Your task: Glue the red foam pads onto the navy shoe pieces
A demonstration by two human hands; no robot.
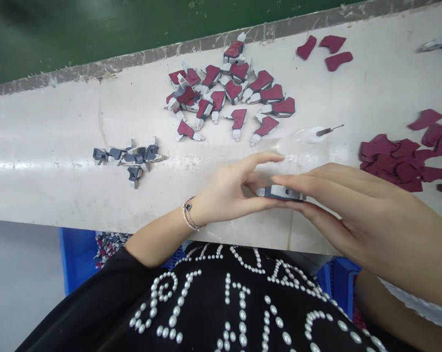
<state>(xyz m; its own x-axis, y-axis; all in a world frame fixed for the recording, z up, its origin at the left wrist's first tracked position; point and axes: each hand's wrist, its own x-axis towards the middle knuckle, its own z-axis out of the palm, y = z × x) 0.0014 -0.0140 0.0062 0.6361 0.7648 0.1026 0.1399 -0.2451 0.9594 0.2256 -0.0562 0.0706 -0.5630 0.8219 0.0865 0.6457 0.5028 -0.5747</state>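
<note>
A small grey, white and dark-blue plastic piece (282, 192) is held level just above the near edge of the table. My right hand (360, 210) pinches its right end between thumb and fingers. Along its underside lies the thumb of my left hand (235, 190), whose index finger is raised away from it. The curled fingers of that hand are by the piece's left tip and partly hidden. Beyond my hands is a pile of similar pieces with maroon covers (217, 100). Blue-grey pieces without covers (135, 156) lie to the left.
Loose maroon covers (400, 161) are heaped at the right, and three more maroon pieces (333, 46) lie farther back. A thin-tipped dark tool (329, 131) sits by a clear, glossy patch. Below the table's near edge stands a blue bin (74, 259) of small parts.
</note>
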